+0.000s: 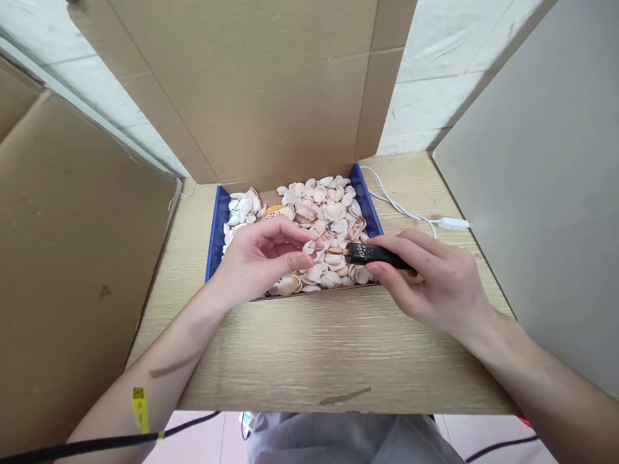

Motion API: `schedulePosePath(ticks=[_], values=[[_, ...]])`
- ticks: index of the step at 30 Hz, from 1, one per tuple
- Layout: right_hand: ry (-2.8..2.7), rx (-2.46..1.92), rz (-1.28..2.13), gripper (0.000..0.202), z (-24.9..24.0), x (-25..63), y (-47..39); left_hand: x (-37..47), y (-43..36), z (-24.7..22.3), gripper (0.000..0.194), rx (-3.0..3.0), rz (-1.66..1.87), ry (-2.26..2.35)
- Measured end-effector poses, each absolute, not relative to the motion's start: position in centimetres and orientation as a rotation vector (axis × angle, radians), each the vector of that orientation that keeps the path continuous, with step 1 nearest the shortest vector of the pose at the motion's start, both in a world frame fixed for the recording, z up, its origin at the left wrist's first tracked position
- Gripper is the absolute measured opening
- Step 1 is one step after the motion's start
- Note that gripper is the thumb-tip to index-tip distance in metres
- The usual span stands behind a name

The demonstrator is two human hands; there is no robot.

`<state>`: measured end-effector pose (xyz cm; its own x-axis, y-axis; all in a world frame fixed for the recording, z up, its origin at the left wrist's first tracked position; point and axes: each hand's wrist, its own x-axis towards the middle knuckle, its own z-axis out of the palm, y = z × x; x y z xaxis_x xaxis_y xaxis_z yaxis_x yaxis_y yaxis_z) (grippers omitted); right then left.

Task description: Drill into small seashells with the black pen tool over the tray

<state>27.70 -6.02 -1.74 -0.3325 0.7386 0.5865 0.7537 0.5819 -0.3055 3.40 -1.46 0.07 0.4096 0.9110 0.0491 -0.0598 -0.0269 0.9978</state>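
My left hand [265, 254] pinches a small pale shell [309, 247] between thumb and fingers, above the front of a box of shells. From the right, my right hand [430, 274] grips a black handheld tool [380, 255] with a brass-coloured chuck and a thin bit. The bit points left, its tip at or very near the shell; exact contact cannot be made out. Below both hands, many white, pink and brown shells [333, 211] fill the box, which has blue side walls [368, 203]. A gap in the shells shows at the back left.
Tall cardboard panels stand behind the box [251, 84] and on the left [72, 245]. A grey panel [536, 161] rises on the right. A white cable with an inline switch [453, 223] lies on the wooden table [300, 361], right of the box.
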Motion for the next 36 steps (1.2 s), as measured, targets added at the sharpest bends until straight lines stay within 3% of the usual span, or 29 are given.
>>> schedulePosePath(ticks=[12,18,25,32,36], values=[[-2.118,-1.153,-0.113,0.017,-1.55,27.63,-6.09,3.50,-1.39,0.11,0.021,1.442,0.946,0.915],[-2.095,-1.188,-0.153,0.014,-1.53,27.67,-6.03,3.11,-1.39,-0.38,0.031,1.488,0.879,0.946],[-2.103,-1.169,-0.187,0.017,-1.60,27.62,-6.04,3.08,-1.33,-0.03,0.014,1.483,0.885,0.960],[-2.104,-1.121,-0.239,0.023,-1.75,27.77,-5.82,3.24,-1.28,0.12,0.030,1.423,0.730,1.012],[-2.081,-1.092,-0.291,0.026,-1.62,27.84,-5.64,3.19,-1.12,0.26,0.024,1.547,0.708,1.024]])
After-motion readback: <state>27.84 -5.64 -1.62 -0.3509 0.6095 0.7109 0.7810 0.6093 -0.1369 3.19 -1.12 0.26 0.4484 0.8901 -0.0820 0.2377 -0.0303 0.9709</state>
